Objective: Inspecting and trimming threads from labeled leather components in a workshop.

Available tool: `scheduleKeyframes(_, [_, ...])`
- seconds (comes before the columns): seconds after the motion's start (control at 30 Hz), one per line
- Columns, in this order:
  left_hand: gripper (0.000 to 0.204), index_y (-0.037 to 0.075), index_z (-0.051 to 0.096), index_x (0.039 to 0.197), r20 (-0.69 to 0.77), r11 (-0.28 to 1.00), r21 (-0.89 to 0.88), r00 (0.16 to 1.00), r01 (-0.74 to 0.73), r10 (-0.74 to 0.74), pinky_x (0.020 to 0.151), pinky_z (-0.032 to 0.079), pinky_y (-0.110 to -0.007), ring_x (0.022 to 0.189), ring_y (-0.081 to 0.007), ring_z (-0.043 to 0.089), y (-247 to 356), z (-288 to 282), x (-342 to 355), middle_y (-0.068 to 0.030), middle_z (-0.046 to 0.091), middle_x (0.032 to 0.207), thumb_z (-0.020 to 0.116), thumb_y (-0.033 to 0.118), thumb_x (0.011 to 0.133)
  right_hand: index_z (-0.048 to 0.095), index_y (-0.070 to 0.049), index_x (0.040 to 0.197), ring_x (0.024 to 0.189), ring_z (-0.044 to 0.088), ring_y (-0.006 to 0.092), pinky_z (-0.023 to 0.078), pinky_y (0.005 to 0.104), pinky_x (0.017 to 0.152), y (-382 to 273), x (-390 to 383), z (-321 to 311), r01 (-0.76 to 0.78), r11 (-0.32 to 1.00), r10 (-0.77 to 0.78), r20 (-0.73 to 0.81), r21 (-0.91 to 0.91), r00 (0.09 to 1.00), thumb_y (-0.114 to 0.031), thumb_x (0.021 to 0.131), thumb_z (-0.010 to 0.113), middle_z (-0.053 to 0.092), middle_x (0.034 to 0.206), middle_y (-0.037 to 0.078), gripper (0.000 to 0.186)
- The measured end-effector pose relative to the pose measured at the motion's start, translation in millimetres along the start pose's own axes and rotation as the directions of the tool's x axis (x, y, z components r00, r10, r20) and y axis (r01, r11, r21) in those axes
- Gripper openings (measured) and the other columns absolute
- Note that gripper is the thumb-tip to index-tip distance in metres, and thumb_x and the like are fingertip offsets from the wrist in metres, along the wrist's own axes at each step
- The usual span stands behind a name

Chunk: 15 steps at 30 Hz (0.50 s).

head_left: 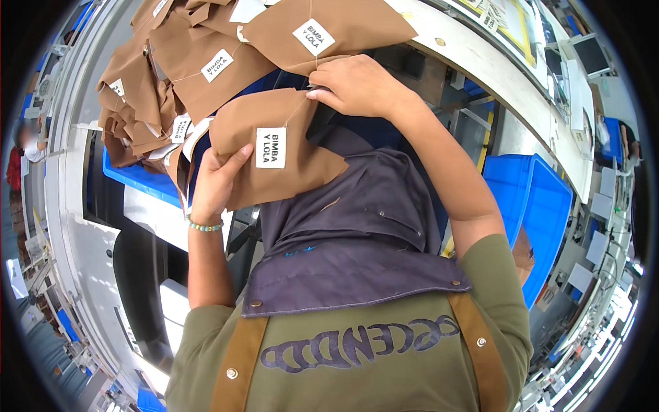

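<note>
A soft brown panel, like leather or cloth (pixel 233 127), hangs over my lap with a white printed tag (pixel 270 147) on its face. My left hand (pixel 214 177) grips its left edge, thumb on top beside the tag and fingers hidden underneath. At the panel's upper right corner my right hand (pixel 353 86) is closed in a pinch, where a thin thread runs from the tag. Exactly what lies between those fingertips is too small to tell. Just beyond that hand another brown panel (pixel 357 27) with its own tag (pixel 314 37) lies close to the knuckles.
More tagged brown panels (pixel 206 55) are heaped ahead and to the left, partly over a blue bin (pixel 141 182). A second blue bin (pixel 532 185) stands at my right, near a long pale table edge (pixel 508 82). A dark apron (pixel 343 213) covers my lap.
</note>
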<state>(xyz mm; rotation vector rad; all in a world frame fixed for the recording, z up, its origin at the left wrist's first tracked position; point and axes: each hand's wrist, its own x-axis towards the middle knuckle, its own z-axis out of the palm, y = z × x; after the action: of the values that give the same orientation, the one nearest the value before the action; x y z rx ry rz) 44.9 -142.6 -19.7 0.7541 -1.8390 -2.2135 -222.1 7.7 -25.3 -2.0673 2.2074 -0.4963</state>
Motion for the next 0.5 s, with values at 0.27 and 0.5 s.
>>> scheduleKeyframes(0.27, [0.03, -0.006, 0.061, 0.124, 0.049, 0.992, 0.122, 0.999, -0.017, 0.011, 0.09, 0.051, -0.028, 0.102, -0.0119, 0.065, 1.2, -2.9, 1.2, -0.009, 0.07, 0.115, 0.06, 0.012, 0.099, 0.064, -0.006, 0.083, 0.085, 0.068, 0.0276, 0.055, 0.0386, 0.078, 5.7, -8.0, 15.9, 0.048, 0.978, -0.083, -0.168, -0.202, 0.982, -0.031, 0.095, 0.06, 0.068, 0.083, 0.009, 0.028])
scheduleKeyframes(0.5, [0.037, 0.001, 0.054, 0.133, -0.268, 0.92, -0.387, 0.947, 0.063, -0.177, 0.097, 0.051, -0.033, 0.111, -0.0191, 0.064, -31.7, 16.8, 29.4, -0.0083, 0.063, 0.127, 0.059, 0.019, 0.1, 0.061, -0.007, 0.079, 0.075, 0.065, 0.0335, 0.052, 0.044, 0.067, -51.1, -38.1, -7.2, -0.059, 0.969, 0.111, -0.205, 0.241, 0.972, -0.034, 0.099, 0.052, 0.065, 0.075, 0.013, 0.035])
